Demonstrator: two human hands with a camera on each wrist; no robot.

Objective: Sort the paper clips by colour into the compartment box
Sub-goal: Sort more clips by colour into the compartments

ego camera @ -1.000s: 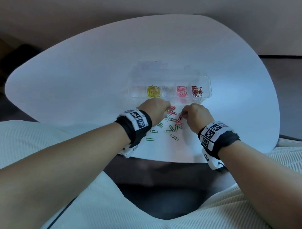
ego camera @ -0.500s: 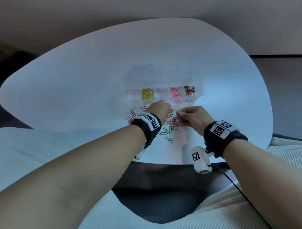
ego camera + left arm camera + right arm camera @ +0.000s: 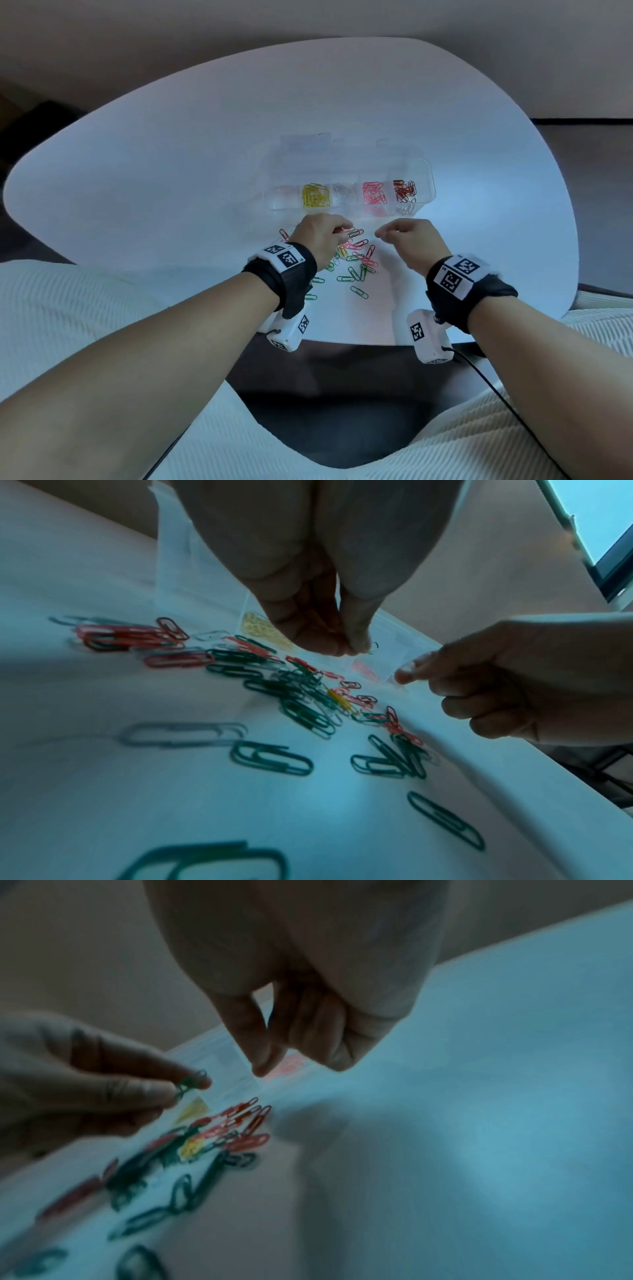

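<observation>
A loose pile of paper clips (image 3: 352, 260) lies on the white table (image 3: 171, 178), near its front edge and just in front of the compartment box (image 3: 349, 197). The clips are thin bent wire with a coloured coating: mostly green and red or pink, with one yellow clip (image 3: 339, 700) in the middle of the pile and a few pale, whitish ones that barely show against the table. Several overlap in a tangle at the centre, while single green clips lie apart toward the near edge.

The box is clear plastic, long and narrow, with one row of compartments. From left to right they hold: something pale I cannot make out, yellow clips (image 3: 315, 196), whitish clips, pink clips (image 3: 374, 197) and dark red clips (image 3: 405, 191).

The left hand (image 3: 320, 240) hangs over the far side of the pile, its grip closed on a green clip (image 3: 192, 1084) pinched between thumb and fingertips. The right hand (image 3: 409, 243) hovers to the right of the pile, above the table; its fingers are curled with thumb and forefinger tips close together, and I cannot tell whether anything is held between them. Both wrists carry black bands with square printed markers.
</observation>
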